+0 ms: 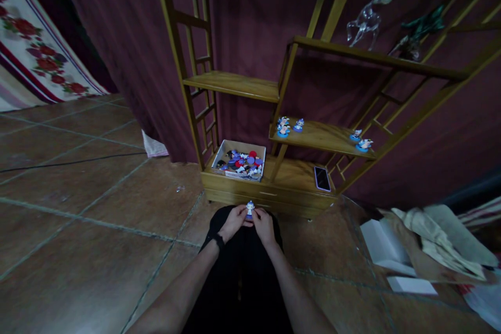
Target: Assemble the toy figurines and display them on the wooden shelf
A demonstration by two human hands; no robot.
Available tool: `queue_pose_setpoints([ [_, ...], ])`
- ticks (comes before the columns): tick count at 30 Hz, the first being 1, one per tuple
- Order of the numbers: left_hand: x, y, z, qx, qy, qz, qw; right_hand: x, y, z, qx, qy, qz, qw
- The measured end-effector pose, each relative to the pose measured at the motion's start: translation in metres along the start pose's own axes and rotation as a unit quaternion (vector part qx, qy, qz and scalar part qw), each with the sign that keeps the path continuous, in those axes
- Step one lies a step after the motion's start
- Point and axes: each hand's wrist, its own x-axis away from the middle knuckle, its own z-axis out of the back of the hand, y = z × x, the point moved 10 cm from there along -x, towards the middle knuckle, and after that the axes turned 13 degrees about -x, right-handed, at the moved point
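Note:
Between my two hands, above my knees, is a small white and purple figurine [250,210] standing upright on a purple base. My left hand [235,221] grips it from the left, with a dark band on the wrist. From the other side, my right hand [263,223] has its fingers closed against the base. Straight ahead, an open box [245,176] on the low cabinet holds a jumble of purple, red, black and white figurine pieces. A similar purple figurine [299,124] stands on the shelf above, near several blue-based figurines [283,130].
The wooden display shelf [235,85] rises in front of me. A phone [322,178] lies on its lower cabinet. More figurines [364,144] stand at the shelf's right end, below a clear horse ornament [365,23]. White boxes [385,248] and cloth lie on the floor at right.

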Motion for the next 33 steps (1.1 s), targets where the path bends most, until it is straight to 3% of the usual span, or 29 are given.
queue_pose_setpoints([
  [13,0.002,-0.001,0.010,-0.123,0.052,-0.032,0.991,0.005,-0.006,-0.005,0.002,-0.016,0.015,1.000],
  [23,0.013,0.003,-0.004,0.074,-0.058,0.024,0.995,0.005,-0.004,-0.001,-0.020,-0.001,0.013,1.000],
  [28,0.012,-0.004,0.002,0.110,-0.038,0.052,0.992,0.007,-0.006,0.000,-0.038,0.004,0.019,0.999],
  [33,0.009,-0.001,0.002,0.144,-0.029,0.034,0.989,0.011,-0.007,0.007,-0.059,0.029,0.027,0.997],
])
